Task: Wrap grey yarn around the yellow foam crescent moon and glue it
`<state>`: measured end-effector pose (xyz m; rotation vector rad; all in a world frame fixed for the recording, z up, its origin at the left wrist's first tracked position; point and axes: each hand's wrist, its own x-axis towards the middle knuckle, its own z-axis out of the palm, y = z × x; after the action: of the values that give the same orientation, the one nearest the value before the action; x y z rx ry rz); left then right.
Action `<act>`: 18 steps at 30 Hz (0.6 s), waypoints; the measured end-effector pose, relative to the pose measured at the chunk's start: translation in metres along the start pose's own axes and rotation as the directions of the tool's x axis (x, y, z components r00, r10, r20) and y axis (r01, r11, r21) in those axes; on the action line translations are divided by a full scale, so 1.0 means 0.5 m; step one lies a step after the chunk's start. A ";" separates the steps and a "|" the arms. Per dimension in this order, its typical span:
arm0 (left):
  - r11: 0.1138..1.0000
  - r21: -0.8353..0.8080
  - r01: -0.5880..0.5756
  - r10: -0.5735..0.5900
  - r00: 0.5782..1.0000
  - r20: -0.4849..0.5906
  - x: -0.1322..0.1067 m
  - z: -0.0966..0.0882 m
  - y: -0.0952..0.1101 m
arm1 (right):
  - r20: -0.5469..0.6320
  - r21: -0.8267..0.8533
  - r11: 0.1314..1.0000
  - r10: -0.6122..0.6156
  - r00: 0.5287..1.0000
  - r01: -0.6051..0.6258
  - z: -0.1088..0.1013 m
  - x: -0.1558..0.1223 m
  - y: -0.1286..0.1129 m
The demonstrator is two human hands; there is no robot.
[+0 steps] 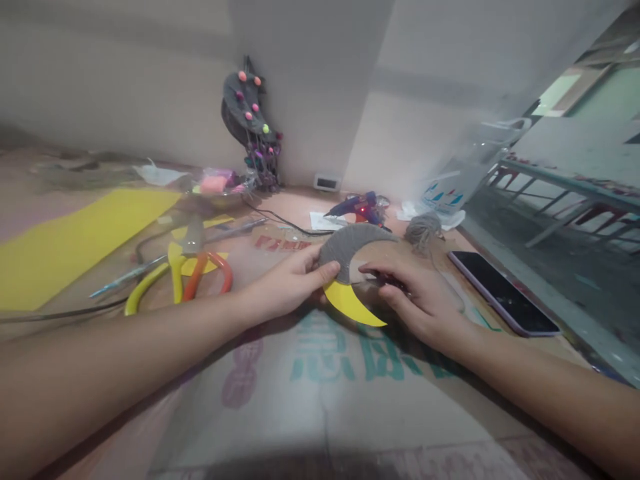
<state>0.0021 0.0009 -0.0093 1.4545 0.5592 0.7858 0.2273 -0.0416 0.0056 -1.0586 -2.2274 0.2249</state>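
A crescent moon cutout [353,308] is held over the table, its upper part wrapped in gray yarn [345,248] and its lower tip bare yellow. My left hand [293,280] grips its outer edge, thumb on the front and fingers behind. My right hand [415,293] is closed in a pinch near the crescent's inner edge, where a strand of gray yarn runs to the fingers; the pinched part is mostly hidden. Behind the right hand lies a gray yarn ball [424,230], with a loose strand trailing from it.
Yellow-and-orange-handled scissors [203,273], a pen [127,277] and yellow sheet [100,237] lie left. At the back are a glue gun [363,208] with a red light and a decorated dark crescent [240,110] against the wall. A phone [505,293] and plastic bag [445,193] are right.
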 end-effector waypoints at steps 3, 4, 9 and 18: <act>1.000 0.010 0.000 0.000 1.000 -0.024 -0.004 0.001 0.002 | 0.040 -0.081 0.996 -0.047 0.998 0.050 -0.004 0.000 0.002; 1.000 0.024 -0.007 0.007 1.000 -0.026 -0.004 0.001 0.002 | 0.051 -0.095 0.994 -0.057 0.997 0.062 -0.005 0.001 0.002; 0.999 0.043 -0.031 0.031 0.999 -0.014 -0.001 -0.001 -0.003 | 0.089 -0.150 0.984 -0.085 0.992 0.098 -0.006 0.004 0.005; 0.996 0.083 -0.034 0.035 0.999 -0.007 -0.001 0.000 -0.001 | 0.111 -0.195 0.968 -0.138 0.984 0.158 -0.003 0.004 0.002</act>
<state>0.0018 0.0007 -0.0098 1.5415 0.5805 0.8047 0.2279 -0.0399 0.0075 -0.9975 -2.4457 -0.0172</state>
